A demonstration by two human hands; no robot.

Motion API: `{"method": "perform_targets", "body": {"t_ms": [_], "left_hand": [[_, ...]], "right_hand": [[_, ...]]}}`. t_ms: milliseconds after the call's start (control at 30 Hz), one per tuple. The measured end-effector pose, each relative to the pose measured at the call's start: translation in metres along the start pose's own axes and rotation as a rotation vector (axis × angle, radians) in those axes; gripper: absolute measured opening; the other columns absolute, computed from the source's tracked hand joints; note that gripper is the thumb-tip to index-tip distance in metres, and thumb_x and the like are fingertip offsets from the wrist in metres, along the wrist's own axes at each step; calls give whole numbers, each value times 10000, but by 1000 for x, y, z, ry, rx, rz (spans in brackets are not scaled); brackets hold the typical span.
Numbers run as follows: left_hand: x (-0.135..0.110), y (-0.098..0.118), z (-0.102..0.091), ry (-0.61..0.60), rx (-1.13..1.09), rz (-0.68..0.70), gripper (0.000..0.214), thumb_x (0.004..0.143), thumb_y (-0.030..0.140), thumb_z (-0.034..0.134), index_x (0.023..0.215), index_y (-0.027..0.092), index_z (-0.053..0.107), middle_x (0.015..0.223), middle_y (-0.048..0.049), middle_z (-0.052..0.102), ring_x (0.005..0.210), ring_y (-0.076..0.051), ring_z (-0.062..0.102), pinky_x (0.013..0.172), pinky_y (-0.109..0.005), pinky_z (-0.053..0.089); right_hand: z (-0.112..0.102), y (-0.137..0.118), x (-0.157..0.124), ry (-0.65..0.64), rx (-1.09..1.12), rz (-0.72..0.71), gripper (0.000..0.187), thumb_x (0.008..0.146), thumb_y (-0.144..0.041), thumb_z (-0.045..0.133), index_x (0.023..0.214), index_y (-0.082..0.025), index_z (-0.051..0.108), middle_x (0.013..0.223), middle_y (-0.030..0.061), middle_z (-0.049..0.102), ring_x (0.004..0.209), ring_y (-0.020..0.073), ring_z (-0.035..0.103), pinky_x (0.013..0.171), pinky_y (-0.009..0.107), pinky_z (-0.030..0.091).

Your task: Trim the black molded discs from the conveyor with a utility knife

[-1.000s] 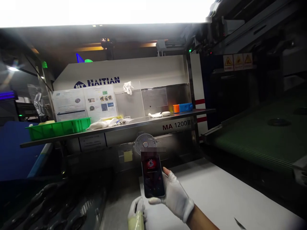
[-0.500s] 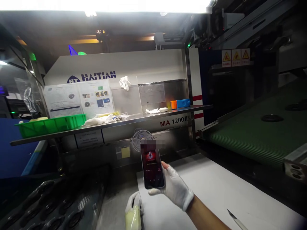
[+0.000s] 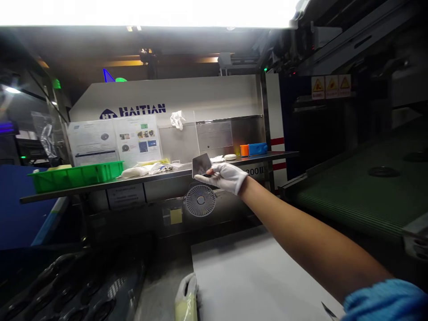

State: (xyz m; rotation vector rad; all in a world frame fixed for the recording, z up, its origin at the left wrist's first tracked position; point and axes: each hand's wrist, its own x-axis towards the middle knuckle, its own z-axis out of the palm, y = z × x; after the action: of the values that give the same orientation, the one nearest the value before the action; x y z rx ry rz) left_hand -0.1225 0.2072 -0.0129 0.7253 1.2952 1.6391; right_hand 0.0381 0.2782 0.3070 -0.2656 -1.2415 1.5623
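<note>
My right hand [image 3: 222, 175], in a white glove, reaches forward to the front edge of the metal shelf [image 3: 160, 174]. Thumb and fingers are closed on a smartphone [image 3: 201, 164], tilted, its dark face visible. It appears just at or in front of the shelf edge; whether it touches cannot be made out. Below it a small round fan [image 3: 200, 200] faces me. At the bottom, beside the white sheet, sits a whitish, yellow-wrapped thing [image 3: 186, 298], partly cut off and unclear. My left hand cannot be made out.
The shelf bears a green tray [image 3: 78, 177], white gloves [image 3: 142, 170], and orange [image 3: 244, 150] and blue [image 3: 257, 149] items. A white sheet [image 3: 247, 272] covers the worktop; a blade tip [image 3: 328, 310] shows there. Black round parts [image 3: 72, 292] lie left; a green conveyor [image 3: 361, 200] runs right.
My right hand has moved up and forward from above the white sheet to the shelf edge, carrying the phone, which has tipped back. The fan below is now uncovered.
</note>
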Motion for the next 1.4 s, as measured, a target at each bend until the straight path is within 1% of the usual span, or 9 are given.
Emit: {"method": "perform_targets", "body": {"t_ms": [167, 333, 533, 700, 800, 900, 1033, 1200, 1400], "left_hand": [[-7, 3, 2, 73, 105, 39, 434, 602, 497, 616, 871, 157, 596, 576, 0, 560, 542, -151, 523, 497, -250, 404], [-3, 3, -3, 100, 114, 25, 456, 595, 485, 640, 916, 164, 610, 699, -50, 623, 698, -216, 591, 588, -300, 462], [-2, 1, -12, -35, 53, -33, 551, 594, 486, 692, 1025, 163, 577, 789, -49, 626, 702, -190, 591, 636, -307, 488], [-15, 18, -5, -20, 3, -80, 420, 622, 392, 711, 974, 186, 610, 879, -43, 632, 786, -176, 597, 618, -245, 486], [-21, 35, 0, -23, -203, -263, 330, 674, 317, 679, 967, 186, 608, 909, -58, 631, 814, -182, 607, 643, -272, 502], [-33, 54, 4, -94, -369, -386, 238, 740, 279, 604, 953, 171, 601, 909, -74, 620, 808, -194, 614, 644, -325, 514], [-68, 76, 12, -294, -635, -418, 191, 732, 151, 575, 920, 156, 607, 908, -74, 605, 830, -191, 602, 692, -336, 512], [-110, 79, 25, -192, -700, -431, 120, 718, 147, 568, 830, 140, 610, 759, -40, 583, 735, -180, 585, 769, -406, 500], [-136, 69, 37, -112, -681, -452, 93, 743, 217, 585, 695, 138, 582, 637, -19, 539, 602, -143, 536, 674, -343, 504]], "right_hand": [[-3, 11, 35, 206, -302, 8, 89, 904, -114, 453, 986, -125, 483, 776, -17, 547, 623, 84, 586, 541, 208, 543], [-23, 12, 29, 303, -733, 72, 235, 916, -346, 462, 911, -123, 538, 664, -37, 526, 454, 52, 473, 396, 164, 402], [-112, 1, -104, 252, -1275, 328, 92, 720, -228, 637, 709, -150, 589, 536, -30, 544, 447, 91, 502, 455, 204, 371], [-174, 40, -239, 313, -1653, 650, 220, 525, -223, 712, 710, -147, 620, 600, 37, 578, 612, 237, 588, 551, 302, 380], [-194, 74, -287, 282, -1749, 756, 326, 415, -91, 693, 727, -146, 614, 658, 67, 603, 652, 297, 602, 557, 313, 367], [-205, 91, -310, 244, -1776, 749, 223, 528, -74, 567, 733, -162, 581, 698, 74, 611, 658, 275, 595, 564, 309, 350], [-195, 96, -311, 178, -1635, 606, 135, 717, -105, 381, 736, -184, 490, 685, 40, 568, 626, 184, 549, 566, 273, 357], [-123, 112, -298, 90, -1053, 361, 162, 800, -150, 281, 804, -196, 436, 718, -1, 505, 595, 128, 475, 578, 229, 387], [-54, 145, -285, 6, -1109, 240, 375, 912, -473, 294, 683, -207, 426, 657, -24, 485, 615, 136, 465, 579, 236, 351]]}}
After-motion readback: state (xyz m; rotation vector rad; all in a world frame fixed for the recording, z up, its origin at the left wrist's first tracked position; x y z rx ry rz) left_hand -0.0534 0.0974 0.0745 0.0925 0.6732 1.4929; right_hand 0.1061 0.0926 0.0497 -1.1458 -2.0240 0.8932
